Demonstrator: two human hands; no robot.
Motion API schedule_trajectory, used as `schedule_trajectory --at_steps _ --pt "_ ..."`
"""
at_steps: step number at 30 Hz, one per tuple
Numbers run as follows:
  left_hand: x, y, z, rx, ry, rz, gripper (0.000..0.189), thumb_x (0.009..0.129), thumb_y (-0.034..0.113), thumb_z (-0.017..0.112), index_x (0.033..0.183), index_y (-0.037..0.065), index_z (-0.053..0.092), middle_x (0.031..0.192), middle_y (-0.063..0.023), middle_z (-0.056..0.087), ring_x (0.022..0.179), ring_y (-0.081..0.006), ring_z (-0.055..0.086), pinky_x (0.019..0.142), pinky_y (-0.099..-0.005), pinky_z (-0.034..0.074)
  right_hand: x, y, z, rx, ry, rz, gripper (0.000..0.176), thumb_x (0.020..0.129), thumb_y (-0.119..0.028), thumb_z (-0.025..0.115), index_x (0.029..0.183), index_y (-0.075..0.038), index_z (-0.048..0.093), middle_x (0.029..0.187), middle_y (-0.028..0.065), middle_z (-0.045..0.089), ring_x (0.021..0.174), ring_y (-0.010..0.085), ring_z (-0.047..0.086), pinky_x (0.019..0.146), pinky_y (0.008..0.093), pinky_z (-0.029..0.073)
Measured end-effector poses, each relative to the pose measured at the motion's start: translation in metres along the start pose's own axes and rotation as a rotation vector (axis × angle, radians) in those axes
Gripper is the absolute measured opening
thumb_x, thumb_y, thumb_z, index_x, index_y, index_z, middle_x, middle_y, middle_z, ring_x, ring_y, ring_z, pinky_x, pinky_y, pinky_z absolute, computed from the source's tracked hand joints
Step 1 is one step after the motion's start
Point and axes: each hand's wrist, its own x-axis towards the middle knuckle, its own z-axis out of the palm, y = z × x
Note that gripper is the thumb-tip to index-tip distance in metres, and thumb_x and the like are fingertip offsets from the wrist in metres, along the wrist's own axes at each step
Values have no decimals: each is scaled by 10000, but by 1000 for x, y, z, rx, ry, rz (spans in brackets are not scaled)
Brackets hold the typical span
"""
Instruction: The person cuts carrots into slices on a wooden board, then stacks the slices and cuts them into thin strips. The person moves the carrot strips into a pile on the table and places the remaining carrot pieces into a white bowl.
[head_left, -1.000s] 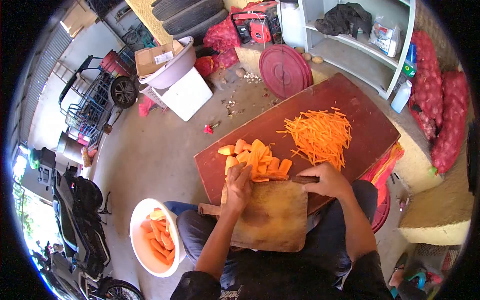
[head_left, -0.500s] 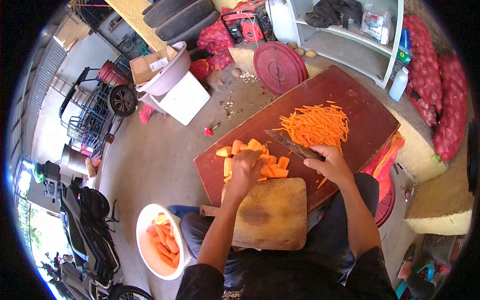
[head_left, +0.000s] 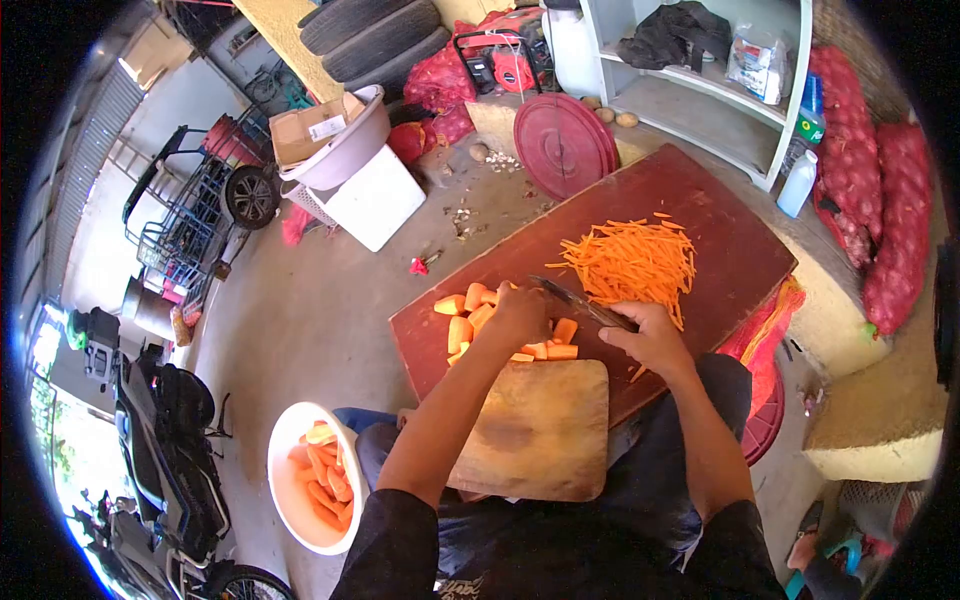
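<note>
My right hand [head_left: 652, 342] is wrapped round the handle of a knife [head_left: 578, 300], whose dark blade points left between the two carrot heaps. My left hand [head_left: 522, 316] is closed over the cut carrot chunks [head_left: 460, 330], its fingertips curled down among them and mostly hidden. A mound of thin carrot sticks [head_left: 635, 262] lies beyond the knife on the dark red board [head_left: 700, 205]. Nearer to me, a worn wooden chopping board [head_left: 540, 430] rests over my lap.
A white bucket [head_left: 283, 500] of peeled carrots [head_left: 325, 475] stands to my left. A red lid [head_left: 566, 147] leans beyond the red board. Red mesh sacks [head_left: 850, 150] and a grey shelf [head_left: 690, 110] stand at the far right. Motorcycles [head_left: 160, 450] are parked at the left.
My left hand has shifted right across the carrot chunks, uncovering those on the left. My right hand and the knife have dipped slightly. The camera view has moved a little.
</note>
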Motion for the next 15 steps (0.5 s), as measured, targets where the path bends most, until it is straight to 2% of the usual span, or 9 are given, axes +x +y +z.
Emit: schedule_trajectory --at_steps 2,6,8,9,11,14,15 --pt "-5 3 -10 65 -14 67 406 880 468 795 1207 228 809 1186 -36 790 1244 -286 677 976 -581 447 0 -4 0 -5 -6 2 359 925 -160 818 1229 27 777 801 -13 662 657 77 585 571 284 459" --pt "-2 7 11 145 106 67 339 842 412 808 1119 217 817 1158 -27 779 1233 -279 653 924 -578 433 -1 -7 -1 5 -14 -7 349 923 -161 818 1220 20 782 801 -16 658 661 78 581 574 289 455" --pt "-8 9 18 161 225 105 283 836 370 800 1067 207 815 1129 -21 774 1206 -270 650 889 -568 428 0 -8 -4 -28 -28 63 405 900 -193 829 1216 54 770 977 105 755 871 181 690 789 352 528" --pt "-13 11 12 169 203 115 274 855 338 778 1081 185 814 1167 -24 764 1225 -272 647 927 -561 428 0 -9 -5 -44 -35 99 435 888 -208 835 1215 70 764 1065 166 803 976 233 745 897 383 565" --pt "-27 15 -1 182 158 130 263 893 272 735 1109 143 813 1244 -31 744 1264 -275 640 1002 -547 426 0 -6 -5 -54 -21 69 431 889 -210 835 1206 72 764 1046 165 798 959 228 737 881 386 563" --pt "-36 6 11 130 425 194 165 840 238 793 988 166 791 1002 -57 761 1107 -266 667 871 -509 422 -1 -9 -4 -55 -9 53 420 888 -212 835 1192 70 769 1001 152 785 924 211 722 851 383 559" --pt "-46 4 7 -9 496 190 171 852 204 794 1011 140 786 1050 -64 757 1126 -275 667 910 -515 421 -1 -10 -4 -55 -4 54 416 888 -213 835 1187 69 771 983 146 779 911 204 716 841 380 557"
